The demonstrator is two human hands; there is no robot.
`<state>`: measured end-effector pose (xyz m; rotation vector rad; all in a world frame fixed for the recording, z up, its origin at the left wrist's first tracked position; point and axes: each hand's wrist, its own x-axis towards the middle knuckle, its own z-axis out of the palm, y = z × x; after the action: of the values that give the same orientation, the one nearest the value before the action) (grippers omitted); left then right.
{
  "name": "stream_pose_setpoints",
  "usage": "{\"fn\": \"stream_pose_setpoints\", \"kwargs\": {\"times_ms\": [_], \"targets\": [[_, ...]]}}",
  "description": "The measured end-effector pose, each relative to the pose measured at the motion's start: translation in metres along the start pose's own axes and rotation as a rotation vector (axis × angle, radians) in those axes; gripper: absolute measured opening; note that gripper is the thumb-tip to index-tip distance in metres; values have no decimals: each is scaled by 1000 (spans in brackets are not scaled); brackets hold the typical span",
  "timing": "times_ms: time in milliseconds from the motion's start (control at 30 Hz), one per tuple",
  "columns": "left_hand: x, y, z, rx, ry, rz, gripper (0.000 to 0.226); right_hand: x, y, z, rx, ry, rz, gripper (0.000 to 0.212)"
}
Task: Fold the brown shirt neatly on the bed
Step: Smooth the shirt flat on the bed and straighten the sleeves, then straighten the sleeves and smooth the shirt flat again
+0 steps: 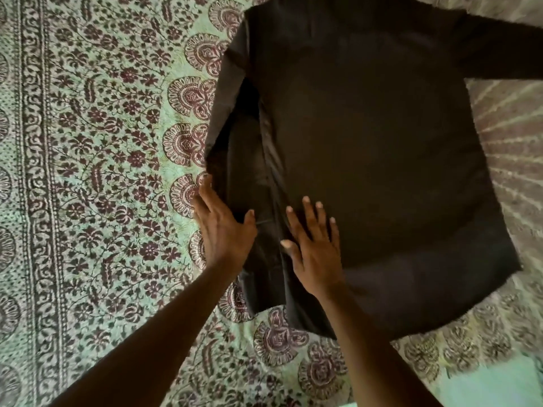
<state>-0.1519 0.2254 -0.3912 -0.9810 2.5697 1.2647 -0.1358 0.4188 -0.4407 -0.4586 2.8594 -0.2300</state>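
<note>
Both forearms reach in from the bottom of the frame, and the 2 hands lie flat on the near left part of the brown shirt [367, 160]. That shirt is spread out on the bed [88, 201], hem toward the camera. Its left side is already turned in over the body as 1 long panel. The right sleeve [499, 51] is stretched out to the upper right, not yet folded.

My reading is that the job is early: 1 side fold done, with the other side, the sleeve and the lengthwise folds left.

The left hand [220, 230] sits at the outer folded edge, fingers spread, grip released. The right hand [314, 248] presses palm-down just beside it on the inner flap, also released, grasping nothing.

Open patterned bedspread runs wide to the left and near side, so there is room to work. On the right the hem corner has less cover showing beyond it.
</note>
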Motion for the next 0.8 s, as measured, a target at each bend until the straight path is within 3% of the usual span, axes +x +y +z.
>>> {"fn": "stream_pose_setpoints", "kwargs": {"times_ms": [100, 133, 233, 300, 367, 467, 567, 667, 767, 800], "targets": [[-12, 10, -7, -48, -148, -123, 110, -27, 2, 3, 41, 107, 441, 74], [-13, 11, -9, -84, -178, -151, 104, -35, -2, 5, 34, 88, 494, 76], [-8, 11, -23, -81, -190, -150, 70, -60, -17, 11, -28, -9, 252, 75], [3, 6, -40, -60, -136, -106, 63, -66, -29, 7, -44, 8, 115, 69], [20, -1, -64, 20, 5, 27, 63, -58, -42, 1, 10, 88, 140, 64], [44, -13, -102, 343, 168, 350, 68, -20, -65, -8, 194, 315, 103, 49], [43, -18, -122, 576, 87, 621, 91, 36, -96, -31, 669, 347, 101, 36], [29, -37, -117, 660, -6, 950, 91, 91, -129, -51, 1016, 194, 340, 35], [20, -67, -104, 717, -361, 1041, 103, 136, -153, -57, 1143, 127, 601, 65], [18, -74, -102, 681, -482, 1005, 108, 146, -158, -58, 1124, 100, 644, 61]]}}
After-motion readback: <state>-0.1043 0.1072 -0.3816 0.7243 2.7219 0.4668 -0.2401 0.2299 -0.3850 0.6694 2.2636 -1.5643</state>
